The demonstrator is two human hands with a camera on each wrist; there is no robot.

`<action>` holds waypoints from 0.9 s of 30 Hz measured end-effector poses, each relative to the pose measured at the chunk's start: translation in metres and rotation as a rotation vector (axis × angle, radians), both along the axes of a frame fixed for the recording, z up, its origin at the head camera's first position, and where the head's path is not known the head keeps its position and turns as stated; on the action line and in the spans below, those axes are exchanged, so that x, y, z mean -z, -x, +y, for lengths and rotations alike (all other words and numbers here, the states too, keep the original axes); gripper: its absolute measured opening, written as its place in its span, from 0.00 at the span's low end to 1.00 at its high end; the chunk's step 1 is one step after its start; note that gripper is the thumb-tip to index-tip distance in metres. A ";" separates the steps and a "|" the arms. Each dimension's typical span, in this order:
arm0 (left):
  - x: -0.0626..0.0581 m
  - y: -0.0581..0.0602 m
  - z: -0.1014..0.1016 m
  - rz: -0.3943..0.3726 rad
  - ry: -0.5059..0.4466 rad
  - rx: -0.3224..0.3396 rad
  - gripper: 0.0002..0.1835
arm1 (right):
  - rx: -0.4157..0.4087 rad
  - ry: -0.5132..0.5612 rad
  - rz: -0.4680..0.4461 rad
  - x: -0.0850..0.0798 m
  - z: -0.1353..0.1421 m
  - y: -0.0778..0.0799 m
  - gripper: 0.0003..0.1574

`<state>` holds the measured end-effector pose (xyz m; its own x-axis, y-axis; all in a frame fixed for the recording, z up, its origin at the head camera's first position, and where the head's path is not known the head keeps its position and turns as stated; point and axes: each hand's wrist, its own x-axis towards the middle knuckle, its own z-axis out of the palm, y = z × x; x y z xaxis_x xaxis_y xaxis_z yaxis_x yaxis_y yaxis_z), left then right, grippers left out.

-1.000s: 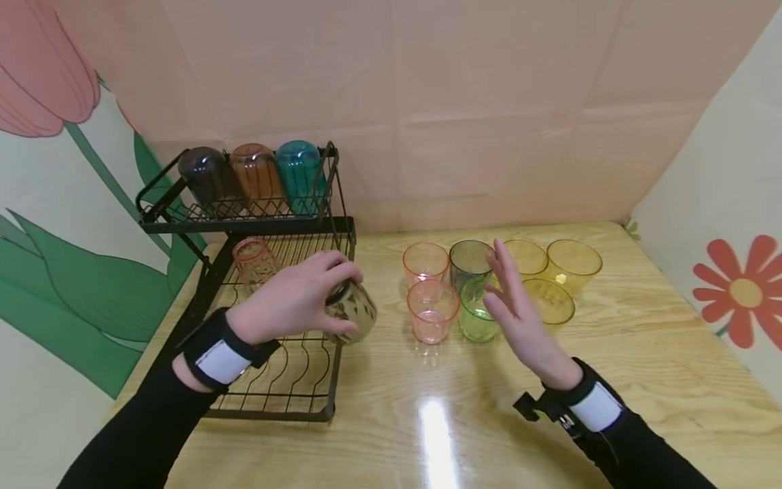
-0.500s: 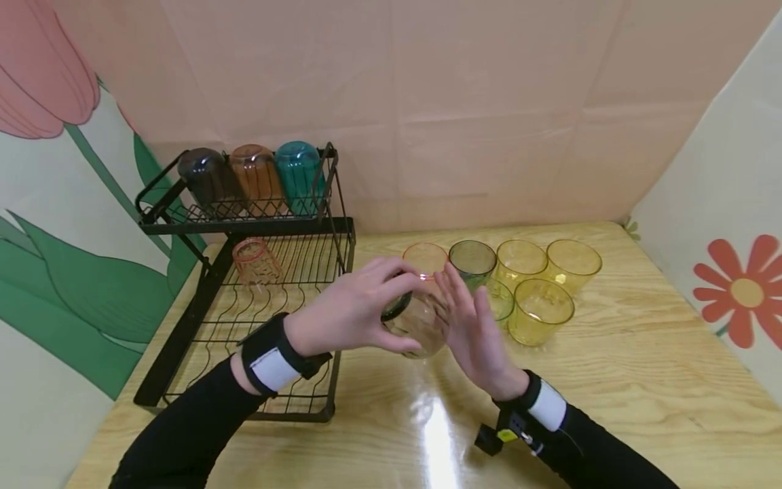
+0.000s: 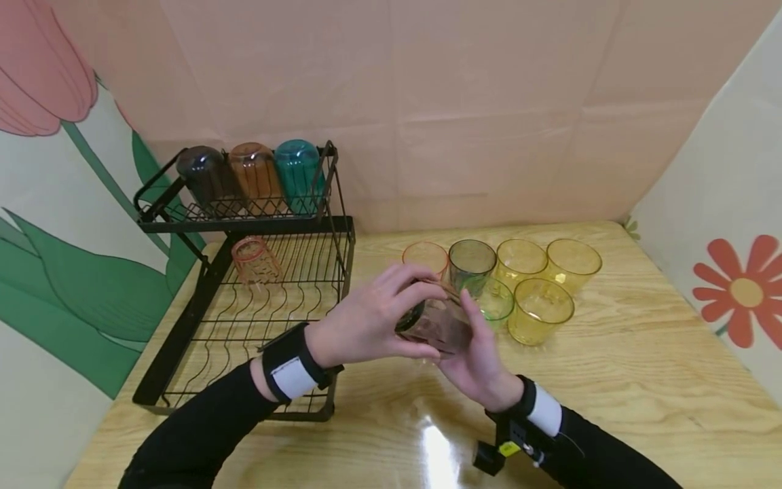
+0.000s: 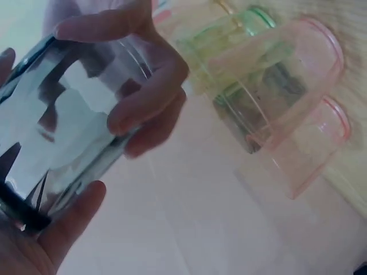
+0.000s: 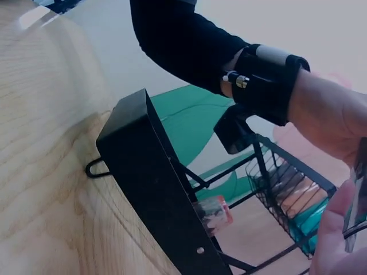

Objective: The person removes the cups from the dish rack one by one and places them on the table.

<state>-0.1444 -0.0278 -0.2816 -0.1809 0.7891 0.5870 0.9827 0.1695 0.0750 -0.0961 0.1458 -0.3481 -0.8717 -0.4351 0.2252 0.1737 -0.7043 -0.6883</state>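
A smoky grey drinking glass (image 3: 441,327), tilted on its side, is held between both hands above the tabletop. My left hand (image 3: 379,316) grips it near its dark rim, fingers over the top and thumb below. Around the base end curls my right hand (image 3: 479,360); its fingers are partly hidden behind the glass. The left wrist view shows the glass (image 4: 80,109) close up, with right-hand fingers wrapped over its far end and the left thumb beneath. Only a sliver of it reaches the right edge of the right wrist view.
A black two-tier dish rack (image 3: 332,380) stands at left. Black, brown and teal glasses (image 3: 299,173) sit upside down on its upper tier; a pink glass (image 3: 256,261) is below. Pink, grey, green and yellow glasses (image 3: 540,312) stand behind and right of my hands on the wooden table (image 3: 641,380).
The left hand has carried the grey glass rightward from over the rack. My right hand has come left to meet it, and its straight fingers have curled round the base end.
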 end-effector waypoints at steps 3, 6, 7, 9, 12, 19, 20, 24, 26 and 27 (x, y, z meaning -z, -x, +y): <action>0.003 0.001 -0.005 -0.028 0.028 0.000 0.41 | 0.052 -0.076 0.066 0.000 0.005 0.001 0.33; 0.007 0.001 -0.016 -0.076 0.063 -0.040 0.46 | 0.124 -0.235 0.135 0.001 0.015 0.003 0.25; 0.009 0.001 -0.020 -0.093 0.073 -0.060 0.47 | 0.152 -0.292 0.147 0.002 0.019 0.003 0.23; 0.013 0.001 -0.030 -0.115 0.102 -0.109 0.47 | 0.204 -0.398 0.174 0.002 0.028 0.004 0.21; 0.021 0.004 -0.046 -0.134 0.151 -0.178 0.46 | 0.260 -0.490 0.212 0.001 0.044 0.005 0.21; 0.034 0.008 -0.077 -0.187 0.231 -0.311 0.43 | 0.411 -0.873 0.411 -0.014 0.083 0.005 0.23; 0.035 0.009 -0.080 -0.201 0.237 -0.322 0.43 | 0.428 -0.926 0.451 -0.017 0.088 0.005 0.23; 0.039 0.012 -0.089 -0.213 0.243 -0.363 0.41 | 0.471 -1.040 0.606 -0.027 0.106 0.010 0.27; 0.040 0.013 -0.092 -0.201 0.236 -0.379 0.41 | 0.508 -1.091 0.655 -0.032 0.113 0.012 0.29; 0.041 0.014 -0.093 -0.193 0.232 -0.384 0.40 | 0.531 -1.130 0.668 -0.035 0.117 0.013 0.30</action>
<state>-0.1586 -0.1213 -0.3225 -0.5729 0.7498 0.3309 0.8176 0.5510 0.1671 -0.1091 0.2628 -0.3135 -0.8556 -0.3148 0.4109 -0.5117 0.3953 -0.7628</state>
